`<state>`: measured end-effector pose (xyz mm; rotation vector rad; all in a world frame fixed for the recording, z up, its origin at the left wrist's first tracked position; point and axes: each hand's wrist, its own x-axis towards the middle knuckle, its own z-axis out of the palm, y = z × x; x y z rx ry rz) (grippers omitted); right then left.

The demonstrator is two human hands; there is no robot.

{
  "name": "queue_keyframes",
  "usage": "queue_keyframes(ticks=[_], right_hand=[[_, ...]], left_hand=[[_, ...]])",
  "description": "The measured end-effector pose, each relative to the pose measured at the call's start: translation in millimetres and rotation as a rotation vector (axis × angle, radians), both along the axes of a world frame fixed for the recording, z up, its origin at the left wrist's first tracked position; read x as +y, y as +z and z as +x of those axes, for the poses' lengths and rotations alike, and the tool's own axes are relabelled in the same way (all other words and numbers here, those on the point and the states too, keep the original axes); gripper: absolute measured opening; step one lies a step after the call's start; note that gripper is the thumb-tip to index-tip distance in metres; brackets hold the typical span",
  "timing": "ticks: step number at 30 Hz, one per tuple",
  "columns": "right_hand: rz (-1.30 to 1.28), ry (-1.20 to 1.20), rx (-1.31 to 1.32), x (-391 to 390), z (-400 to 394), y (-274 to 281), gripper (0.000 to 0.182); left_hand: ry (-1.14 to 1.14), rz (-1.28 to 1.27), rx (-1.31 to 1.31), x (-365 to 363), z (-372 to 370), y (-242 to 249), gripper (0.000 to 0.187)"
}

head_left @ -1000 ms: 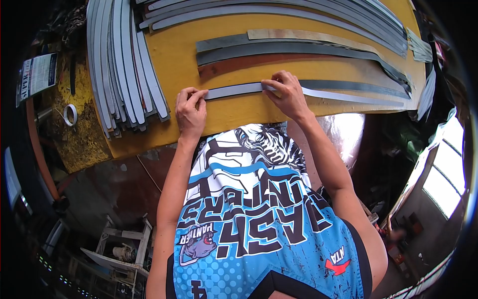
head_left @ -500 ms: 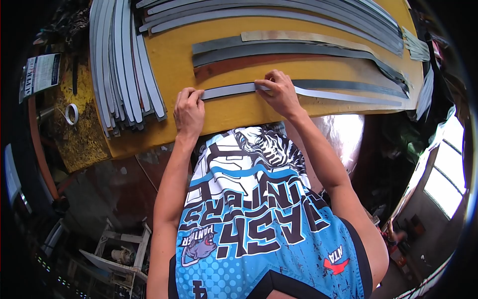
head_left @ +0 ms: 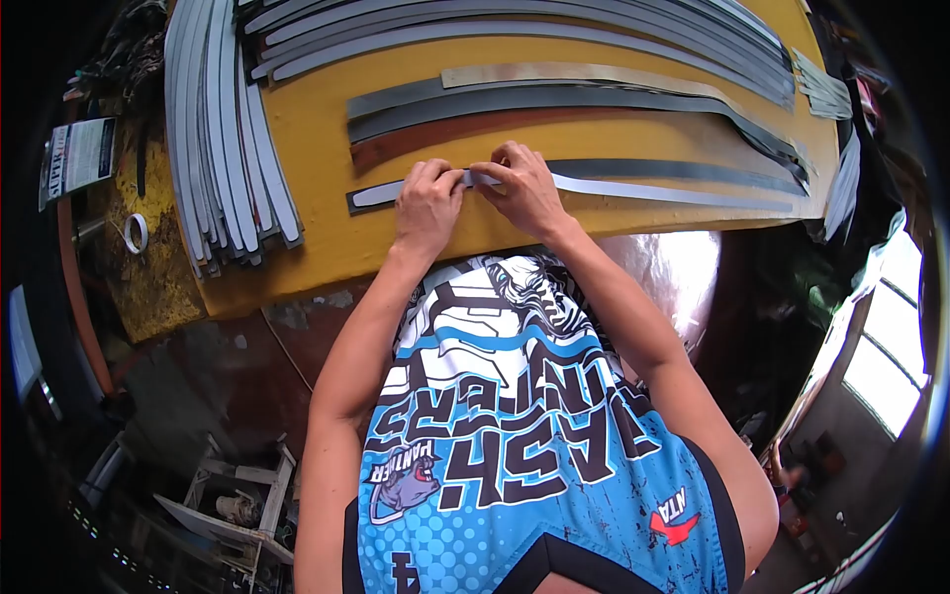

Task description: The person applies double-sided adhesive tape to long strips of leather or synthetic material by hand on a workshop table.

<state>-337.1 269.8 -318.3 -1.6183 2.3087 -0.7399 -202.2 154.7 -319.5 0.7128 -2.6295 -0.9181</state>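
A long light grey strip (head_left: 633, 192) lies over a dark grey strip (head_left: 683, 174). At their left end the light one rests on top of the dark one, while farther right the two spread apart. My left hand (head_left: 427, 210) has its fingers bunched on the light strip, a little in from that end. Close beside it, my right hand (head_left: 520, 188) pinches the same strip between thumb and fingers. The short stretch between my hands is partly covered by fingertips.
Dark, brown and tan strips (head_left: 554, 94) lie just beyond my hands on the yellow table (head_left: 307, 129). Stacked grey strips (head_left: 223, 139) hang toward the front edge at left, and more strips (head_left: 534, 40) lie at the back. A white ring-shaped roll (head_left: 136, 233) sits far left.
My left hand has moved right along the strips, close to my right hand, uncovering their left end. The view has shifted slightly.
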Motion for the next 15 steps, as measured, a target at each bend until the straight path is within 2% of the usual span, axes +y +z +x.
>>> queue_keyframes(ticks=[1,3,7,15], right_hand=[[-0.002,0.0,0.0,3.6,-3.9,3.3,0.028],[0.0,-0.102,-0.181,15.0,-14.2,12.5,0.029],[0.152,-0.092,-0.227,51.6,-55.2,25.1,0.028],[0.054,-0.016,-0.093,75.1,-89.4,19.4,0.021]], left_hand=[[-0.002,-0.008,0.004,-0.9,0.2,-0.8,0.018],[-0.001,-0.02,0.007,-1.8,0.6,-1.6,0.017],[0.0,-0.042,0.025,-1.1,-1.0,-0.7,0.015],[-0.007,-0.07,-0.001,2.0,-4.4,4.0,0.017]])
